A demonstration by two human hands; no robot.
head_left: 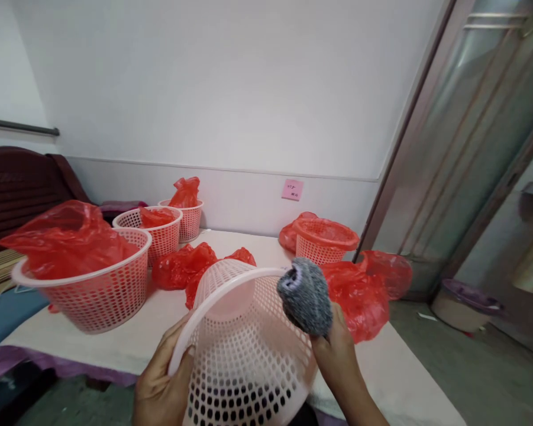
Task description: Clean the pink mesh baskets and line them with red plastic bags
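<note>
In the head view, a pale pink plastic basket [248, 361] with a perforated wall is tilted on its side, its open mouth towards me. My left hand [164, 373] grips the rim at the left, thumb inside and fingers outside. A grey fuzzy cloth [308, 296], bunched up, is in my right hand [337, 349], beside the basket's right rim. The cloth hides part of that rim and most of my right fingers. Behind the basket lie crumpled red plastic bags [184, 266], and another red bag [359, 302] is just right of the cloth.
On the white-covered table [408, 378], a large pink basket [102, 302] holding a red bag stands at left, with two more behind it. A red-lined basket [322, 251] stands at the back right. A lidded bin [464, 307] is on the floor at right.
</note>
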